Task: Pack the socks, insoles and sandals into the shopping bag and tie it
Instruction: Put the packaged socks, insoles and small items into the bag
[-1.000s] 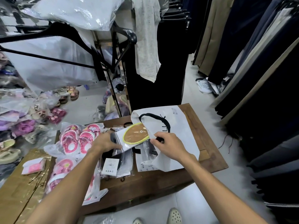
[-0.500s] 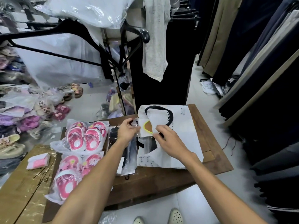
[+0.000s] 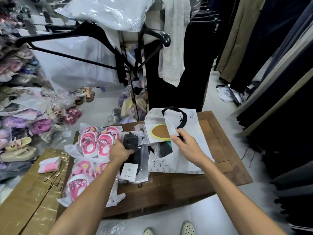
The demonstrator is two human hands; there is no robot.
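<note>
your left hand [image 3: 120, 150] clamped on black socks pack [image 3: 131, 143], just left of shopping bag [image 3: 189, 141]. right hand [image 3: 185, 145] pinches bag mouth flap up, insoles [image 3: 160, 131] half inside. keep mouth wide, slide socks in flat under insoles. sandals [image 3: 95, 141] further left of bag, unpacked.

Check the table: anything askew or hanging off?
Yes. The lower pack of pink sandals overhangs the table's left front edge onto the cardboard box. The insole sticks halfway out of the bag.
</note>
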